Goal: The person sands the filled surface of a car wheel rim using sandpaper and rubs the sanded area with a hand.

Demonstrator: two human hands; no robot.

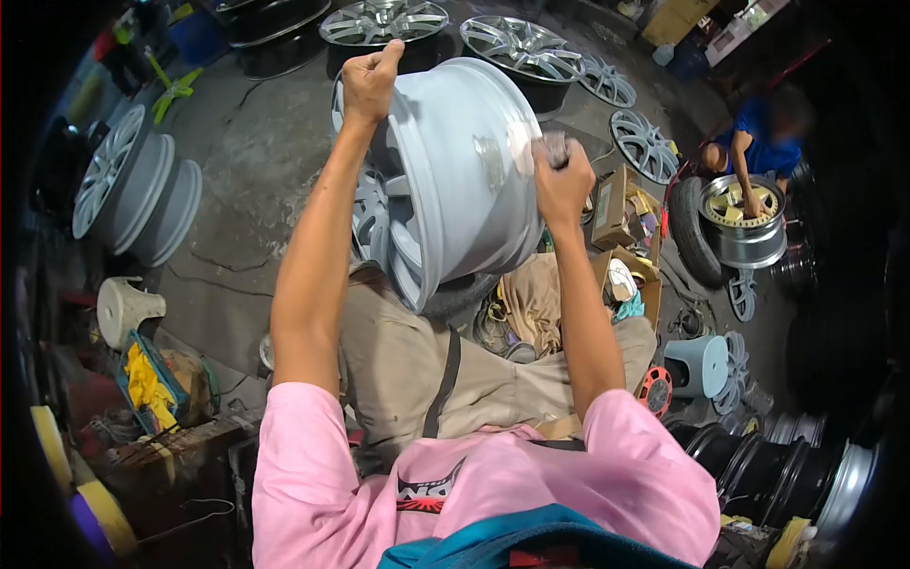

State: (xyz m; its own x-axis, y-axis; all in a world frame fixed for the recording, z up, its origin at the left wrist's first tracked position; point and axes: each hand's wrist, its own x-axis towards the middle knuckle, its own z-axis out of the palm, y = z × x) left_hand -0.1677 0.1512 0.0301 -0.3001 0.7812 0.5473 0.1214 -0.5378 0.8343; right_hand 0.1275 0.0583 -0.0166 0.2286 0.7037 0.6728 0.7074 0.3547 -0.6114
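Note:
A large light-grey wheel rim (455, 161) stands on its side in front of me, its spoked face turned to the left. My left hand (372, 83) is closed on the rim's upper left edge, thumb pointing up. Against the right part of the barrel, my right hand (566, 185) is closed round a small dark pad (554, 150). Beside the pad, the barrel shows a pale, whitish spot and a dull grey patch (490, 163). The spokes are partly hidden behind the rim's edge.
Several rims (521, 47) lie at the back, others (118, 180) stand at left. Open cardboard boxes (618, 211) sit at right, near a blue stool (700, 366). Beyond, a person in blue (758, 142) touches a gold-centred rim (744, 245) beside a tyre (690, 232). A white stool (129, 311) stands left.

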